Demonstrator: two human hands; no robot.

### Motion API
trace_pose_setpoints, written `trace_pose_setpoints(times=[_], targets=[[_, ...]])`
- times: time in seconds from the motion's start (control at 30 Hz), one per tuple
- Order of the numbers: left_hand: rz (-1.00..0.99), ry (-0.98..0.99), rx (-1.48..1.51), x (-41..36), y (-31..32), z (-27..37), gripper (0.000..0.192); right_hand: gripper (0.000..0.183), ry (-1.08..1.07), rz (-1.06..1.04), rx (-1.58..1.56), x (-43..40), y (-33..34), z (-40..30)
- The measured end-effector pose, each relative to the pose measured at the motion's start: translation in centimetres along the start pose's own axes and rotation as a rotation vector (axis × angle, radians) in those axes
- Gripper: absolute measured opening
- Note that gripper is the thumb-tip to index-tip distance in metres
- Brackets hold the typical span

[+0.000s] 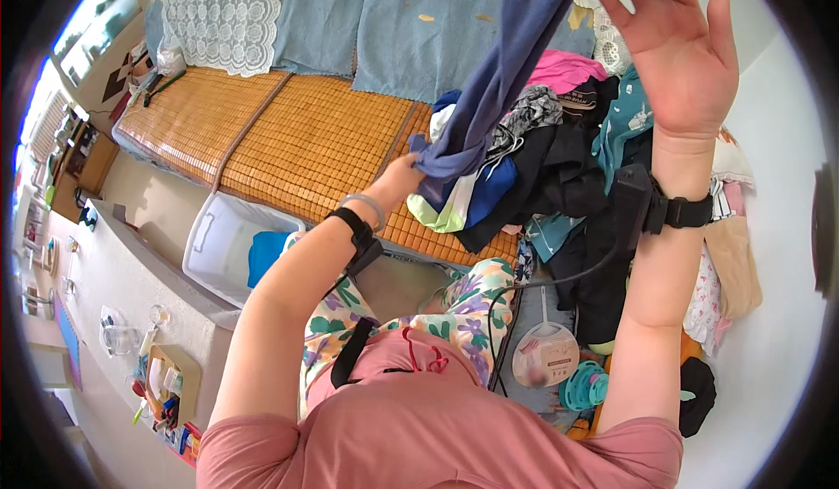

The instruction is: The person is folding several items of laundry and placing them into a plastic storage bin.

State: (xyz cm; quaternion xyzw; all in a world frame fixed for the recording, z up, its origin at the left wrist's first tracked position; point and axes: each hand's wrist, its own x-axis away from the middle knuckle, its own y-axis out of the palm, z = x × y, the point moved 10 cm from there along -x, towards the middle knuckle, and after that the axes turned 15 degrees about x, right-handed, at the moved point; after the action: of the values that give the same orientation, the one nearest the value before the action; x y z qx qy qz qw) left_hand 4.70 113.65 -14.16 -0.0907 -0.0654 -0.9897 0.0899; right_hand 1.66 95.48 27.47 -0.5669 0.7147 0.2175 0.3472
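My left hand point(401, 177) grips one end of a blue-grey cloth garment point(488, 89). The garment stretches up and to the right, twisted, and runs out at the top edge of the picture. Near that upper end my right hand point(688, 56) is raised with the palm showing and the fingers spread; its fingertips are partly cut off, with the cloth beside them. Beneath the garment lies a mixed heap of clothes: black pieces point(557, 168), a blue, white and lime garment point(482, 191), a pink one point(567, 71) and a teal patterned one point(626, 115).
The heap lies on a sofa with a bamboo mat point(314, 141) and blue covers point(426, 37). A white plastic bin point(219, 240) holds blue cloth point(267, 253). More clothes point(734, 259) are by the right wall. A round hand fan point(545, 354) lies near my lap; a table point(157, 279) stands left.
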Motion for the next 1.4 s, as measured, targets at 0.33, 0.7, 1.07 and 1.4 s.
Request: trace_pose_setpoints(times=[0.33, 0.7, 1.07, 1.4], targets=[[0.026, 0.241, 0.492, 3.9, -0.4, 19.0, 0.027, 0.047, 0.799, 0.361, 0.818, 18.3, -12.1, 19.1], [0.103, 0.526, 0.687, 9.8, -1.9, 25.9, 0.025, 0.067, 1.038, -0.120, 0.284, 24.9, 10.0, 38.5], [0.261, 0.237, 0.026, 2.4, -15.7, 12.0, 0.033, 0.035, 1.149, 0.530, -0.002, 22.7, 3.3, 38.6], [-0.078, 0.201, -0.247, 8.0, -4.4, 7.7, 0.066, 0.029, 1.015, 0.346, -0.157, 14.4, 5.1, 34.3]])
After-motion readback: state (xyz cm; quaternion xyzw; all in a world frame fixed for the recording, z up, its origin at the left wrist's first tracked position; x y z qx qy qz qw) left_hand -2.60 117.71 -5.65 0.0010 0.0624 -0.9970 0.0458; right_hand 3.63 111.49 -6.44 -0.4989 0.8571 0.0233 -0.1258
